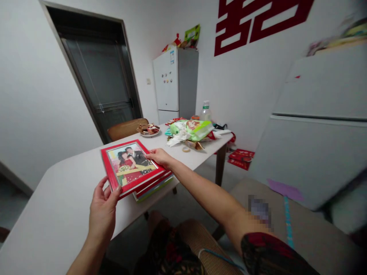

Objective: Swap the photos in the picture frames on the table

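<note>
Held at two sides above the white table, close to its near edge: a red-bordered framed photo, face up, with the top of the picture toward the far side. At the near-left corner, the left hand, curled closed on the border, thumb over the upper face and fingers along and partly beneath the left side. On the opposite side, the right hand, closed over the right border with a digit laid on the upper face; with the underside hidden, cannot tell how firmly. From grip to grip, a slanting line from near left to farther right, with the frame filling the gap. Nearer the body, the left hand; farther out, at the end of a long reach, the right. Just below the frame's near-right side, and nearer the right hand, a stack of books with red, white and green edges. Overlapping that stack from above, not beside it; cannot tell whether touching or slightly clear. Nearly square in this slanted view, so no certain long axis. Well beyond, a plate of wrapped snacks.
</note>
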The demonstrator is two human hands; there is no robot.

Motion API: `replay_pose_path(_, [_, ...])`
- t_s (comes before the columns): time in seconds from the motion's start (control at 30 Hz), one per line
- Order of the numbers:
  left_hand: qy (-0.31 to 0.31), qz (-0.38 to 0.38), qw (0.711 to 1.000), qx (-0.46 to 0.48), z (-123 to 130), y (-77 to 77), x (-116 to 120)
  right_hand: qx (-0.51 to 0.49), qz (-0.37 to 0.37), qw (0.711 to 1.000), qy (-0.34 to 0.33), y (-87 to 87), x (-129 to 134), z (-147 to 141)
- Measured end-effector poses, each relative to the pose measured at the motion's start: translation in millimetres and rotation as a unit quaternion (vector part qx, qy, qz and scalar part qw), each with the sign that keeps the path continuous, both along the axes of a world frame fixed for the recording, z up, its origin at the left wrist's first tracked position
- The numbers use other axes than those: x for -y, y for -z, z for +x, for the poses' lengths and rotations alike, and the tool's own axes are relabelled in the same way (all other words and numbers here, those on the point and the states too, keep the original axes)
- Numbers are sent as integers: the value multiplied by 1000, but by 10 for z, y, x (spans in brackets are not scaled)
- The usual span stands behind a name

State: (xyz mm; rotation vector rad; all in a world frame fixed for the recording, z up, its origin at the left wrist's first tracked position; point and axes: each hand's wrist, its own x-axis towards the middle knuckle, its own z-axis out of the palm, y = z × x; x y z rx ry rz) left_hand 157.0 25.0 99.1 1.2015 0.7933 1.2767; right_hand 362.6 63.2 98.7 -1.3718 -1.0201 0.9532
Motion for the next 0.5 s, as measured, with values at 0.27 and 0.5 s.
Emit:
replay_pose_path(0.27, [28, 4, 986, -162, 360, 426, -300, 147, -64, 983, 86, 243, -255, 492])
replay_pose_path(0.5, [26, -6, 975, -219, 397, 500, -244, 180, -90, 977, 76, 346, -95, 644])
